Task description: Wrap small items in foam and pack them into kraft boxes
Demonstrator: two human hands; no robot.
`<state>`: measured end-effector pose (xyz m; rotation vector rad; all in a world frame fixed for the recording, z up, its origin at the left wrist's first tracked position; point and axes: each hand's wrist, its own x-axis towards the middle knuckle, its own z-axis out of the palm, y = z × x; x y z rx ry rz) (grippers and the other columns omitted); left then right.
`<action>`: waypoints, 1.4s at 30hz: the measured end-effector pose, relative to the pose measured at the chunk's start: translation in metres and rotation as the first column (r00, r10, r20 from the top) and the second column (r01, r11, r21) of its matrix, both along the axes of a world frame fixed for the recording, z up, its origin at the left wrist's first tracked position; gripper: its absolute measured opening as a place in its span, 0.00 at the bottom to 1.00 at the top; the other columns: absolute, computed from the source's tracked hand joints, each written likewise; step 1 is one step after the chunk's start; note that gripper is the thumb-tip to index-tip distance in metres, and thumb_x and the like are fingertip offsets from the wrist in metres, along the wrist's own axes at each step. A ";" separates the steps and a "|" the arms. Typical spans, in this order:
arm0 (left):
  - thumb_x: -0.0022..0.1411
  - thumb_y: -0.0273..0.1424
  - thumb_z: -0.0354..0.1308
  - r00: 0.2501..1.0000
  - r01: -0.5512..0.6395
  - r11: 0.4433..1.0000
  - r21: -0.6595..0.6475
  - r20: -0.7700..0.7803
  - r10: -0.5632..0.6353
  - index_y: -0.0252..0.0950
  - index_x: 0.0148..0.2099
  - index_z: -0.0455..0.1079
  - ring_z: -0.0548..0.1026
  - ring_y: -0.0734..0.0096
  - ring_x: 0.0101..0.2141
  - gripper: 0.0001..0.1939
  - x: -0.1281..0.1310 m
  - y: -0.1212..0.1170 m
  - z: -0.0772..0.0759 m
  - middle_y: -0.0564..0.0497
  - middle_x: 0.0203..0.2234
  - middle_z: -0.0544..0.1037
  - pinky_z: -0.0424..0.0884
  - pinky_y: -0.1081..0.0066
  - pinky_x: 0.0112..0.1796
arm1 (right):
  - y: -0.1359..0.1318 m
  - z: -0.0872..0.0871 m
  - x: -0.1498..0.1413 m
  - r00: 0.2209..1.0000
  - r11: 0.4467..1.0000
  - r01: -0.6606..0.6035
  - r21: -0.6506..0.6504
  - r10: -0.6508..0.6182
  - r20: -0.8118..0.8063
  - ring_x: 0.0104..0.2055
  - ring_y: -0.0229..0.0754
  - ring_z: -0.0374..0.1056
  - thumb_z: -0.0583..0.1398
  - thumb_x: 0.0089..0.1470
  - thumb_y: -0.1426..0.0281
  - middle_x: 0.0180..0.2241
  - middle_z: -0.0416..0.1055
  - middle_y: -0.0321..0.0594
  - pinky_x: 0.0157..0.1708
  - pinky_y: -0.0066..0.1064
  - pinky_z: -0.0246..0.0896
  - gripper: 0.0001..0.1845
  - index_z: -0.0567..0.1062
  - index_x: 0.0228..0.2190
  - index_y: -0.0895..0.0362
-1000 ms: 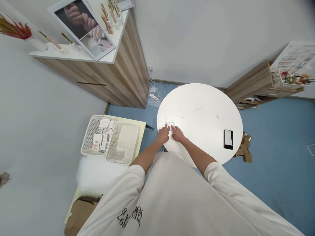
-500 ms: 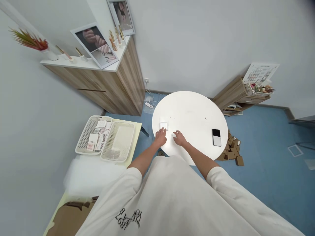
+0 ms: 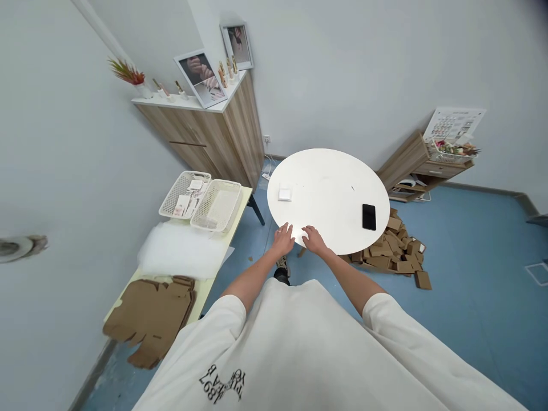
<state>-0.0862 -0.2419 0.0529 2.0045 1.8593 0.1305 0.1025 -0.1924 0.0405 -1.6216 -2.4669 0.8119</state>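
My left hand (image 3: 283,240) is at the near edge of the round white table (image 3: 329,171), its fingers spread and nothing held. Close beside it, my right hand (image 3: 314,238) also has its fingers apart over the same edge, with no object in them. Whether the fingertips touch the tabletop I cannot tell. A small white square packet (image 3: 285,194) lies on the table beyond my left hand, apart from it. Toward the table's right side lies a black phone-like device (image 3: 369,217). A thin dark sliver (image 3: 353,188) rests farther back.
On the left, a side table holds two white baskets (image 3: 216,205), white wrap (image 3: 182,251) and flattened brown cardboard (image 3: 149,314). Behind stands a wooden cabinet (image 3: 240,125). Small brown boxes (image 3: 398,245) are piled on the floor at right, near a low shelf (image 3: 406,162).
My view has shifted back from the table. My left hand has come away from the white packet, which now lies clear of it. Both hands are nearer the table's edge.
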 end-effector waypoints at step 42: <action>0.58 0.41 0.67 0.695 -0.708 0.641 -0.296 -0.132 0.707 0.35 0.60 0.62 0.62 0.46 0.64 0.32 -0.321 -0.421 -0.016 0.33 0.65 0.59 0.60 0.55 0.58 | -0.280 -0.006 -0.412 0.655 0.652 -0.755 -0.070 0.755 -0.027 0.60 0.51 0.62 0.55 0.62 0.71 0.61 0.66 0.45 0.56 0.38 0.61 0.23 0.72 0.57 0.52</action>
